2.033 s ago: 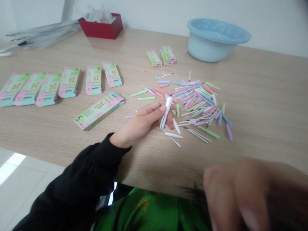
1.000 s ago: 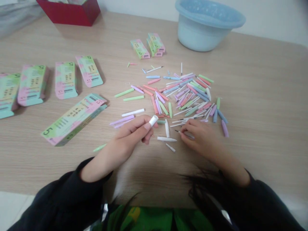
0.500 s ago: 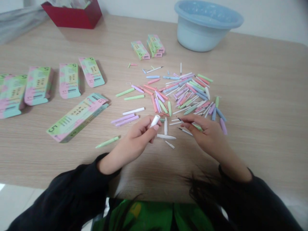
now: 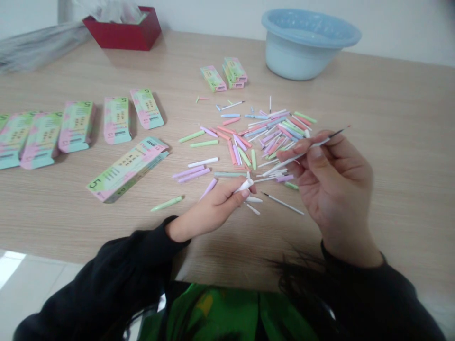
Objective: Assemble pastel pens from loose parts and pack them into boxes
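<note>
My left hand (image 4: 227,196) pinches a white pen barrel (image 4: 246,184) whose open end faces up and to the right. Raised over the right of the pile, my right hand (image 4: 334,184) holds a thin white pen refill (image 4: 284,162) between thumb and fingers. Its dark tip points up and right, its other end down toward the barrel, apart from it. Beneath the hands lie several loose pen parts (image 4: 253,159) in pink, green, purple, blue and white. Another refill (image 4: 284,203) rests on the table between the hands. White pieces (image 4: 253,199) by my left fingers are partly covered.
A long carton (image 4: 128,168) lies to the left, with several similar cartons (image 4: 76,125) behind it. Three small boxes (image 4: 213,78) sit farther back. A blue basin (image 4: 305,52) and a red box (image 4: 126,35) holding clear plastic stand along the wall.
My right hand has lifted a refill off the table and raised it up and to the right. My left hand keeps the white barrel, now tilted toward the right. The view has shifted slightly.
</note>
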Demonstrator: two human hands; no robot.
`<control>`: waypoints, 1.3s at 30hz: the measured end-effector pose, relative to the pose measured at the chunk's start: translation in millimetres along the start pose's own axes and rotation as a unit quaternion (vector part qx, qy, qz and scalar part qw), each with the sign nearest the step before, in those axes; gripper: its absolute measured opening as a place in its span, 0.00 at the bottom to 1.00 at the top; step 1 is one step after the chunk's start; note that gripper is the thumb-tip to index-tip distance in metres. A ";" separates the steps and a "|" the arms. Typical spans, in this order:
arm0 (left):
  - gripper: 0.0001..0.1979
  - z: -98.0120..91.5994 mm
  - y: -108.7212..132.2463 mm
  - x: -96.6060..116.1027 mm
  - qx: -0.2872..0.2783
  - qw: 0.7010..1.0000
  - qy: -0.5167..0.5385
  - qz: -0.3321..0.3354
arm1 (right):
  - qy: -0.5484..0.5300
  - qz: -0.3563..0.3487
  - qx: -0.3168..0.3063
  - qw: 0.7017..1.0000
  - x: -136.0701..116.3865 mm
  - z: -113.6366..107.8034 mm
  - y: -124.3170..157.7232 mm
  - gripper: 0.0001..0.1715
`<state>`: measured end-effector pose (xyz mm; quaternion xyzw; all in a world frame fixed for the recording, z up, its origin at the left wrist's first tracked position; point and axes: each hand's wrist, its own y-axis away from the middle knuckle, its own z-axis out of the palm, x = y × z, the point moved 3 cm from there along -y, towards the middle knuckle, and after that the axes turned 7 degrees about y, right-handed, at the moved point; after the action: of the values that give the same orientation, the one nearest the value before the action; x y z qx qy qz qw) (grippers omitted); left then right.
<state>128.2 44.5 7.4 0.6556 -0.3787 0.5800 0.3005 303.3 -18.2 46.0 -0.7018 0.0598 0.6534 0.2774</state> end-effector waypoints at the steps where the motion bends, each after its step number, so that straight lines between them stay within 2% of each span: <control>1: 0.11 0.6 0.0 0.0 -0.005 1.000 -0.001 0.003 | -0.005 -0.004 -0.006 1.000 -2.9 3.1 1.8 0.03; 5: 0.11 2.2 -0.2 -1.8 -0.014 1.000 -0.005 0.010 | 0.011 -0.013 -0.036 0.999 0.7 13.6 9.4 0.01; 11: 0.11 0.0 0.3 0.4 0.001 1.000 -0.009 0.022 | 0.016 -0.011 -0.067 0.998 5.6 21.7 13.4 0.01; 13: 0.11 -1.1 0.7 1.9 0.006 1.000 -0.015 0.017 | 0.024 -0.024 -0.053 0.998 1.9 20.9 13.4 0.01; 17: 0.11 -0.4 1.2 1.9 0.001 1.000 -0.027 0.006 | 0.045 -0.051 0.016 0.998 -4.7 16.0 13.5 0.04; 23: 0.13 2.6 1.9 -1.6 -0.006 1.000 -0.007 0.007 | 0.052 0.008 -0.076 0.996 4.7 27.6 19.6 0.02; 27: 0.20 1.4 2.4 -1.8 0.009 0.999 0.035 0.024 | 0.065 0.036 -0.087 0.993 12.8 32.2 21.6 0.04; 30: 0.17 -0.3 2.4 -1.9 0.032 0.998 0.055 0.031 | 0.068 0.051 -0.107 0.991 16.2 32.9 20.5 0.07; 33: 0.17 -0.1 2.4 -2.7 0.028 0.997 0.069 0.021 | 0.048 0.065 -0.128 0.988 17.4 34.0 19.6 0.11; 39: 0.17 0.0 4.1 -5.4 0.035 0.995 0.088 0.012 | 0.033 0.083 -0.136 0.987 18.2 35.9 22.4 0.11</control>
<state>124.5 43.2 1.9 0.6081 -0.3378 0.6518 0.3022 264.2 -15.2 22.0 -0.7468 0.0372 0.6527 0.1217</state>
